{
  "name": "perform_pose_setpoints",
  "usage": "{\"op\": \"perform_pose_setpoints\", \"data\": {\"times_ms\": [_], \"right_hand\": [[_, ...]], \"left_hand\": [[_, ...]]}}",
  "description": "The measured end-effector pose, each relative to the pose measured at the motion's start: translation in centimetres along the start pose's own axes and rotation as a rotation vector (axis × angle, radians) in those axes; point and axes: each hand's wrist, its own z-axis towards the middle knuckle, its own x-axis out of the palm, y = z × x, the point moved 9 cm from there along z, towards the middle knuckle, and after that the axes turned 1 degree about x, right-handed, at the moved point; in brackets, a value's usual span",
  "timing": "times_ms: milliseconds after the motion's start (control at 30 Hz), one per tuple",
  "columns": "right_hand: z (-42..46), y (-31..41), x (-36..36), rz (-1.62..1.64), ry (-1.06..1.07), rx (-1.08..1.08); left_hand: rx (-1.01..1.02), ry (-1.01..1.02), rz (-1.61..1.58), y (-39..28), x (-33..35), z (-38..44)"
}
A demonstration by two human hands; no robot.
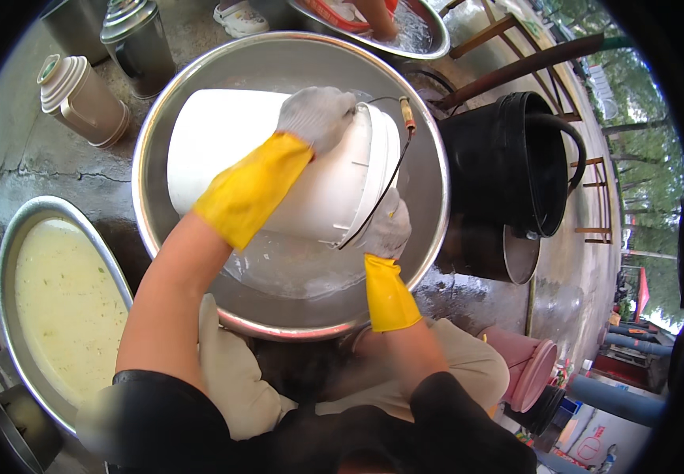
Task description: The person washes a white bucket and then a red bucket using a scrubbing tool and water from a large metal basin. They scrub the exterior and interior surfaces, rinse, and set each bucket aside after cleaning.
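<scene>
A white plastic bucket (318,204) lies on its side in a large round steel basin (185,77), with shallow water (294,272) under it. Its mouth faces right, and a wire bail with a wooden grip (406,114) hangs across it. My left hand (320,117), in a grey glove with a yellow rubber cuff, is curled over the bucket's upper side at the rim. Lower down, my right hand (386,228), gloved alike, grips the mouth's edge behind the bail wire. The fingertips of both hands are partly hidden.
Left of the basin stand a beige vacuum jug (84,103) and a dark one (140,53). A steel tub of cloudy yellowish liquid (63,296) sits at lower left. Black buckets (484,160) lie tipped at right. Beyond, another person's hand (380,26) reaches into a water-filled basin (431,35).
</scene>
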Motion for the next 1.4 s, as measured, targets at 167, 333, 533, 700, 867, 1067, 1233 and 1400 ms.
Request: {"op": "perform_pose_setpoints", "data": {"times_ms": [167,333,533,700,867,1067,1233,1400], "right_hand": [[-0.3,-0.1,-0.2,0.104,-0.027,0.055],[0.9,-2.4,-1.1,0.215,0.013,0.177],[0.0,0.1,-0.8,0.042,-0.006,0.116],[1.0,0.4,-1.9,0.102,-0.004,0.097],[1.5,-2.3,-2.1,-0.062,-0.054,-0.044],[1.7,0.2,-1.6,-0.081,-0.058,-0.156],[4.5,-3.5,-3.5,-0.021,0.058,0.073],[8.7,0.0,-2.1,-0.155,0.184,-0.108]], "left_hand": [[0.037,0.239,0.118,-4.4,3.0,1.0],[0.614,-0.29,0.07,-9.0,-0.7,-9.4],[0.212,-0.024,0.053,-3.4,0.1,-2.1],[0.513,-0.165,0.103,-8.1,0.9,-7.1],[0.475,-0.088,0.181,-6.3,-1.4,-7.3],[0.543,-0.193,0.13,-8.1,1.0,-6.4],[0.565,-0.152,0.053,-2.2,-3.7,-11.6],[0.283,-0.358,0.238,4.6,-8.6,-16.5]]}}
